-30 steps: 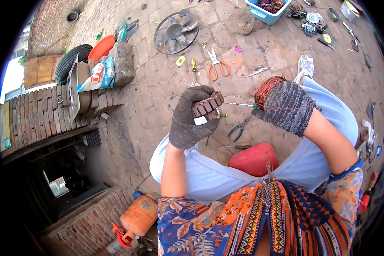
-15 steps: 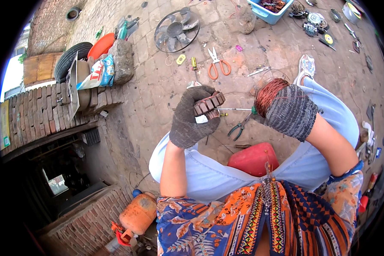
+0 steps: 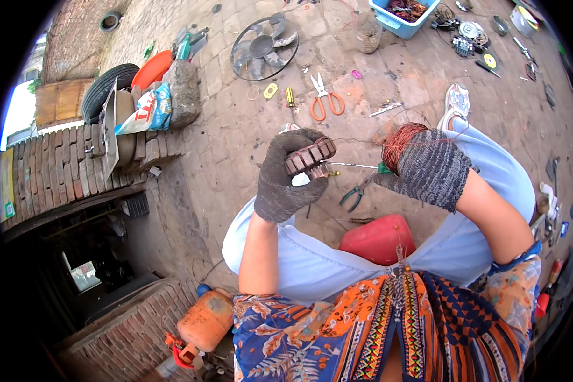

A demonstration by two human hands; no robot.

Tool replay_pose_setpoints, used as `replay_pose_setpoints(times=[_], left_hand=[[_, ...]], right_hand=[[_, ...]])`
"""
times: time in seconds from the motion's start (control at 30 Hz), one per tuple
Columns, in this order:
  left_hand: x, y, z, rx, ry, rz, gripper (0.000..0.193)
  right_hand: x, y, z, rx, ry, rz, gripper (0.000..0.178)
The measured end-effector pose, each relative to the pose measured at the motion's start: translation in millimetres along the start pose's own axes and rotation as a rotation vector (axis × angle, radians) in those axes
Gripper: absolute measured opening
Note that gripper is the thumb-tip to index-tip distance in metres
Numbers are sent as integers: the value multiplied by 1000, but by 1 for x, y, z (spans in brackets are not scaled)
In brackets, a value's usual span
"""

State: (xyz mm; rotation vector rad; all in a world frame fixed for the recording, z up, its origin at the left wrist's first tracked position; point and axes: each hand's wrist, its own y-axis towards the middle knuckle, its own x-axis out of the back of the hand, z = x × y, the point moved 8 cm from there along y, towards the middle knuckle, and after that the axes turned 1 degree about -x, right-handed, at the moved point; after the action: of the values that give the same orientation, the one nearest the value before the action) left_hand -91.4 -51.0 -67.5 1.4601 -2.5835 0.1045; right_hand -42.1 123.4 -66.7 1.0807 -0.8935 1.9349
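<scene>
My left hand (image 3: 288, 175), in a dark knit glove, is closed around a brown motor core (image 3: 312, 156) with blocky segments along its rim. In my right hand (image 3: 430, 167), gloved in grey knit, is a screwdriver with a green handle (image 3: 383, 168); its thin shaft (image 3: 356, 165) reaches left to the core's underside. A tangled bundle of copper wire (image 3: 401, 145) sits against the same hand, above the screwdriver handle. One loose strand arcs from the bundle toward the core. How the right fingers grip the handle is partly hidden.
On the paving ahead lie orange-handled scissors (image 3: 325, 100), a yellow screwdriver (image 3: 290, 97) and a round fan (image 3: 263, 48). Pliers (image 3: 355, 194) lie between my legs, by a red seat-like object (image 3: 381, 239). A blue bin (image 3: 402, 19) of copper scrap stands far ahead; brickwork (image 3: 63, 169) is at left.
The copper wire bundle has shifted in shape and looks smaller beside my right hand. The motor core has tilted slightly in my left hand, and the screwdriver has moved a little.
</scene>
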Motion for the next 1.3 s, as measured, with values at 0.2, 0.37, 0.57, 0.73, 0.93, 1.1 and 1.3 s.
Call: replay_pose_setpoints(times=[0.2,0.37,0.57,0.73,0.93,1.1,1.3], left_hand=[[3,4,-6,-181,-267,15,56],[-3,4,-14,-136,-509,-6,55],[0,-4,5,149,-823,-110,32],[2,-5,3,112,-1031,-94,24],[-1,-5,-15,-82,-915,49,36],[4,-8,-11,-101,-923,-45,41],[2,-6,-16,-105,-852,-2,42]], right_hand=[[11,-4,4,74,249,-36,42],[10,-10,7,-35,910,227,36],[-8,-10,9,43,1089,273,36],[-16,-11,4,-18,1053,291,29],[1,-16,-2,-155,1003,383,36],[-4,-18,-2,-176,1098,397,32],[-5,-18,25,47,1225,505,31]])
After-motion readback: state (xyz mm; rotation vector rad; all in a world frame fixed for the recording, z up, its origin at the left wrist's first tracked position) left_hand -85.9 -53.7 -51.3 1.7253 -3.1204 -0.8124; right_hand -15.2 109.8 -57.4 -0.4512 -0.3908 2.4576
